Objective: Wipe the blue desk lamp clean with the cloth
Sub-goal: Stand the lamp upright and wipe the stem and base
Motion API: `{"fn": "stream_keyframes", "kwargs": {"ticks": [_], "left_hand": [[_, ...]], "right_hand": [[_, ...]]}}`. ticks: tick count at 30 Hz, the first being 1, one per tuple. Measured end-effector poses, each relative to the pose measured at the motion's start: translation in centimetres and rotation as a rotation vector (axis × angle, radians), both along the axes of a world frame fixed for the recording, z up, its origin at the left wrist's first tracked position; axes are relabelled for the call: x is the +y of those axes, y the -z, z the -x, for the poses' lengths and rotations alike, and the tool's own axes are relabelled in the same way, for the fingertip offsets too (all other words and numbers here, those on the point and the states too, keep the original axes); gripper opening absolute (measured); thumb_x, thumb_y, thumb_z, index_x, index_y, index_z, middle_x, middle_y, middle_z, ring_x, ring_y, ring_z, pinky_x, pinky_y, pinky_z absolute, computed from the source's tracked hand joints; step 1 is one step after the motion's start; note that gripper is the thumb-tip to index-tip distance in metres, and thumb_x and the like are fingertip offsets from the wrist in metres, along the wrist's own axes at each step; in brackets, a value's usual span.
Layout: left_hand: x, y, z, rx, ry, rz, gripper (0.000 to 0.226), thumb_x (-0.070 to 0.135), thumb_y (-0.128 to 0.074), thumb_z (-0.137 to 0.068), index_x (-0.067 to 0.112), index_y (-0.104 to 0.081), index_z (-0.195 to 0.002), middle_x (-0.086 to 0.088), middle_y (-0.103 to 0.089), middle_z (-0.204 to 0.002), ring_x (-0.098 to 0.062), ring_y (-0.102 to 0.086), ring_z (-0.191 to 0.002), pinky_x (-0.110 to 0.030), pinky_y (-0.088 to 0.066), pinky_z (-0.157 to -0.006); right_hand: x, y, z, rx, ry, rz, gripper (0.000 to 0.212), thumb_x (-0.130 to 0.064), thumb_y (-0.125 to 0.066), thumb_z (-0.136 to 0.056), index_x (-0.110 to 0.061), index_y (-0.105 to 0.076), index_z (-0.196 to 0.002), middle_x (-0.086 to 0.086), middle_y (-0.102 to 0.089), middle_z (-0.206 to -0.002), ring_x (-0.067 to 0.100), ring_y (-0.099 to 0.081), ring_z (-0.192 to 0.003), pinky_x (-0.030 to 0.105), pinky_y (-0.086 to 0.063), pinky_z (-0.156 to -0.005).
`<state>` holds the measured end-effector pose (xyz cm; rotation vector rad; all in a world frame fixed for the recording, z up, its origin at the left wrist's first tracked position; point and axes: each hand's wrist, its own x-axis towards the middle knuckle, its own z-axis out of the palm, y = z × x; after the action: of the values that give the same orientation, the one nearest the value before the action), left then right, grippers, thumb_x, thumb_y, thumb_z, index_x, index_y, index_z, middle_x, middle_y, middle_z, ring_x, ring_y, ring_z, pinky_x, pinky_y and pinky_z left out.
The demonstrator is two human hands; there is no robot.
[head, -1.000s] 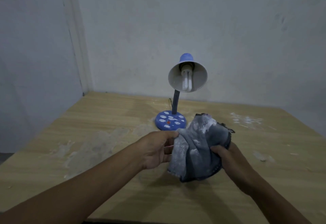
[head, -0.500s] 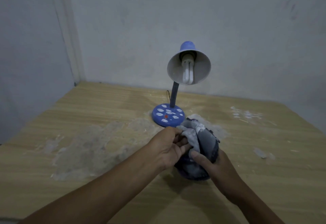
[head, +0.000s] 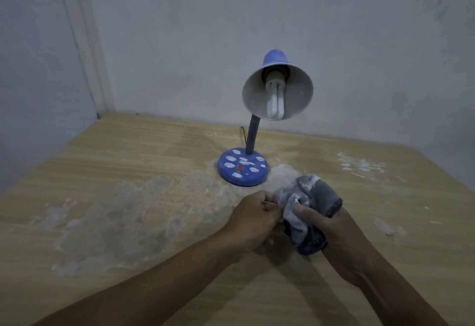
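Fingers of the right hand [head: 331, 228] curl round a bunched grey cloth [head: 307, 210], thumb pressed across its front and the cloth bulging out above and below the grip. Beside it, the left hand [head: 253, 219] has its fingers curled in, tips pinching the cloth's left edge. Both hands are just above the wooden table [head: 128, 146], and the two forearms reach in from the near edge. White dusty smears [head: 123, 220] spread over the tabletop left of the hands, with open surface on both sides. Just beyond the cloth, apart from it, stands the blue lamp [head: 257, 130]: a round base [head: 243, 170] spotted with white patches, a bent neck, and a shade tilted toward the viewer, showing the bulb [head: 275, 99]. Behind the lamp, the table meets grey walls [head: 205, 30] at a corner.
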<state>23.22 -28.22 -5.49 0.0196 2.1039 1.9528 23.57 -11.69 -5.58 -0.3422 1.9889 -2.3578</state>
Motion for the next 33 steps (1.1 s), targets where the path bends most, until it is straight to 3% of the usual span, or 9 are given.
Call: {"fn": "stream_keyframes", "kwargs": {"ticks": [2, 6, 9, 13, 17, 19, 21, 27, 33], "left_hand": [[0.0, -0.2, 0.5, 0.041, -0.011, -0.034, 0.020, 0.030, -0.067, -0.093, 0.016, -0.068, -0.107, -0.005, -0.078, -0.095, -0.024, -0.075, -0.085, -0.027, -0.054, -0.056], [-0.1, -0.2, 2.1, 0.029, -0.118, -0.154, 0.020, 0.023, -0.072, -0.090, 0.017, -0.066, -0.107, 0.001, -0.078, -0.094, -0.012, -0.075, -0.082, -0.032, -0.062, -0.070], [-0.1, 0.0, 2.9, 0.010, -0.122, -0.201, 0.018, 0.019, -0.070, -0.092, 0.017, -0.063, -0.109, -0.003, -0.076, -0.098, -0.009, -0.074, -0.081, -0.025, -0.058, -0.064], [0.3, -0.3, 3.3, -0.083, 0.027, -0.198, 0.019, 0.023, -0.056, -0.100, 0.018, -0.066, -0.115, -0.006, -0.075, -0.110, -0.020, -0.073, -0.099, -0.037, -0.062, -0.080], [-1.3, -0.6, 4.2, 0.002, 0.025, 0.039, 0.030, 0.037, -0.045, -0.102, 0.025, -0.072, -0.107, 0.004, -0.078, -0.096, -0.012, -0.073, -0.080, -0.029, -0.055, -0.058], [-3.4, 0.2, 5.8, 0.169, -0.155, 0.128, 0.022, 0.035, -0.053, -0.100, 0.025, -0.072, -0.095, 0.004, -0.076, -0.086, -0.010, -0.069, -0.071, -0.032, -0.054, -0.061], [-6.0, 1.1, 8.1, 0.334, -0.326, 0.291, 0.012, 0.038, -0.064, -0.093, 0.027, -0.067, -0.093, 0.006, -0.074, -0.086, -0.008, -0.067, -0.075, -0.031, -0.053, -0.072], [-10.1, 4.3, 11.9, 0.354, -0.282, 0.814, 0.108, 0.077, -0.074, -0.059, 0.021, -0.038, -0.144, 0.005, -0.050, -0.142, -0.021, -0.044, -0.131, -0.040, -0.037, -0.105], [-10.4, 6.3, 14.1, 0.429, -0.167, 0.950, 0.137, 0.096, -0.061, -0.042, 0.025, -0.023, -0.152, 0.006, -0.033, -0.157, -0.017, -0.028, -0.144, -0.044, -0.020, -0.116]], "right_hand": [[-0.3, 0.1, 0.5, 0.025, -0.015, -0.057, 0.055, -0.007, -0.070, -0.081, -0.021, -0.052, -0.132, 0.004, -0.065, -0.128, 0.026, -0.062, -0.117, 0.044, -0.054, -0.092], [-0.6, 0.0, 1.3, 0.033, 0.121, -0.112, 0.064, -0.001, -0.069, -0.079, -0.029, -0.048, -0.133, -0.014, -0.067, -0.121, 0.007, -0.065, -0.109, 0.019, -0.055, -0.077], [-0.4, 0.0, 1.8, 0.038, 0.148, -0.273, 0.040, -0.005, -0.069, -0.082, -0.035, -0.055, -0.105, -0.031, -0.070, -0.090, -0.007, -0.067, -0.086, 0.014, -0.054, -0.065], [-0.8, 0.3, 2.4, 0.027, 0.141, -0.387, 0.032, -0.009, -0.065, -0.087, -0.037, -0.052, -0.092, -0.036, -0.066, -0.071, -0.012, -0.064, -0.068, 0.012, -0.052, -0.060], [0.6, 0.3, 4.0, -0.034, 0.310, -0.431, 0.038, -0.011, -0.060, -0.089, -0.024, -0.057, -0.124, -0.006, -0.072, -0.102, 0.008, -0.068, -0.091, 0.029, -0.057, -0.076], [1.4, -0.6, 5.3, 0.000, 0.336, -0.509, 0.032, -0.008, -0.055, -0.089, -0.019, -0.059, -0.119, 0.009, -0.071, -0.076, 0.017, -0.067, -0.063, 0.029, -0.054, -0.058], [2.2, -1.9, 7.2, 0.069, 0.313, -0.612, 0.024, -0.014, -0.052, -0.087, -0.027, -0.059, -0.106, 0.003, -0.062, -0.055, 0.014, -0.056, -0.041, 0.026, -0.046, -0.049], [1.5, -4.1, 13.6, 0.168, 0.065, -0.958, 0.034, -0.011, -0.044, -0.088, -0.040, -0.060, -0.097, 0.004, -0.058, -0.046, 0.019, -0.048, -0.034, 0.026, -0.041, -0.040], [-0.2, -1.1, 19.7, 0.307, 0.019, -1.102, 0.008, -0.030, -0.056, -0.088, -0.038, -0.060, -0.089, -0.020, -0.046, -0.085, -0.002, -0.050, -0.059, 0.015, -0.039, -0.052]]}}
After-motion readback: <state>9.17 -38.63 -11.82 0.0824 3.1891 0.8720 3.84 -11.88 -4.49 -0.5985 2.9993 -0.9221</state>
